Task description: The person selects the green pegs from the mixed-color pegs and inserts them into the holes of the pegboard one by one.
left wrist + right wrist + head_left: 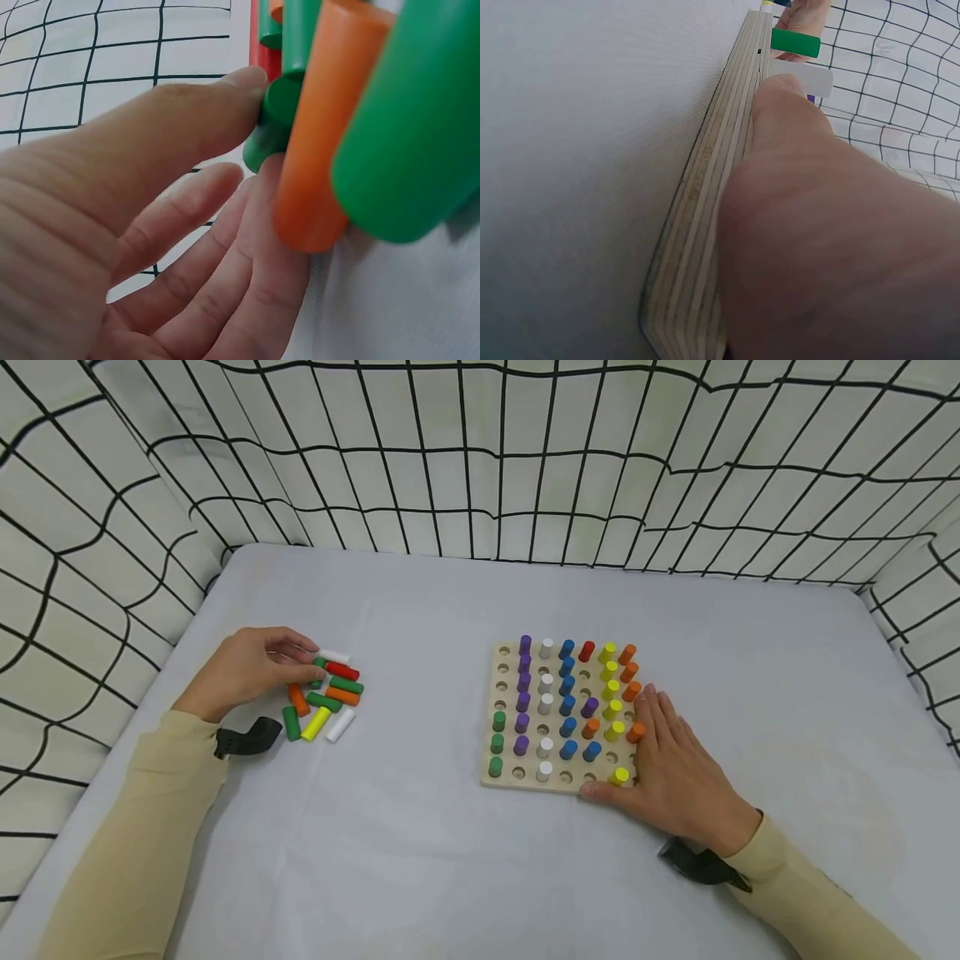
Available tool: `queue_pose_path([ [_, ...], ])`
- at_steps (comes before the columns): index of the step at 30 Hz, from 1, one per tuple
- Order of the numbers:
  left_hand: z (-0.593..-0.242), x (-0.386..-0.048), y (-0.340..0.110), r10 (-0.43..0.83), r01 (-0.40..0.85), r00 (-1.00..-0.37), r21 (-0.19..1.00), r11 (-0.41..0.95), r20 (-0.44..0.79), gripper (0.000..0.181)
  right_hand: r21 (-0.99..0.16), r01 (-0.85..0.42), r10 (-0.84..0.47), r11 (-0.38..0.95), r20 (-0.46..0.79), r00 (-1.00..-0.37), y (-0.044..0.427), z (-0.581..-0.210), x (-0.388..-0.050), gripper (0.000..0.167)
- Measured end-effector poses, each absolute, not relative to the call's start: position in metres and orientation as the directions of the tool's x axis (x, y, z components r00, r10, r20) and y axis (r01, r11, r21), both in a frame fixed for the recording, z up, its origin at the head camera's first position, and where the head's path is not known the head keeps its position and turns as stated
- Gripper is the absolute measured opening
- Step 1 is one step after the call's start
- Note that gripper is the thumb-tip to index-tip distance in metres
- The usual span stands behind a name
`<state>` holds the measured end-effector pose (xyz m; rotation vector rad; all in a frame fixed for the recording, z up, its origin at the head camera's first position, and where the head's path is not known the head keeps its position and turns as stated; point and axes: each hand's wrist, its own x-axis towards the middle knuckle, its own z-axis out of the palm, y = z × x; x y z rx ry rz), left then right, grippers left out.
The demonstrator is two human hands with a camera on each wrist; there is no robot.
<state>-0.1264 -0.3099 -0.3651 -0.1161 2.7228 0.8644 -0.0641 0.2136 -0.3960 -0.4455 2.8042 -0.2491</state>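
On the far left, a black wire fence (56,556) stands beside the white surface (420,860). Next comes the left hand (247,668), at the left edge of a small pile. Its thumb and a finger touch a green peg (274,127), but I cannot tell if they pinch it. The rest of the pile lies flat on the surface: white, red, green and orange pegs, plus one yellow peg (316,724). Well apart, to the right, sits the wooden pegboard (507,756). It looks more than half full, so most of the work seems done. Its left line has three green pegs (497,743) at the near end and four bare holes. Then come six purple pegs (523,702) with one hole left, five white pegs (546,704) with two holes left, and six blue pegs (567,685) with one left. The next line mixes red, purple, orange and blue, with some holes bare. Then come yellow pegs (611,689) with one gap, and orange pegs (632,691), partly hidden. Last, the right hand (678,777) lies with straight fingers along the board's right side, thumb at the near edge, gripping no peg.
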Motion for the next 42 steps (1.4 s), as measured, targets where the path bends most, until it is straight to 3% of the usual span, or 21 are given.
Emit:
queue_pose_path([
  [27,-0.3650,-0.1280,-0.3102,-0.023,-0.215,-0.946,0.572,0.792,-0.323,0.073,-0.195,-0.275,-0.318,0.941,-0.243,-0.916,0.2108,-0.3937,-0.0653,0.140],
  [42,-0.3587,-0.1261,-0.3115,-0.021,-0.196,-0.952,0.553,0.810,-0.307,0.060,-0.213,-0.274,-0.322,0.938,-0.239,-0.916,0.2117,-0.3943,-0.0629,0.140],
])
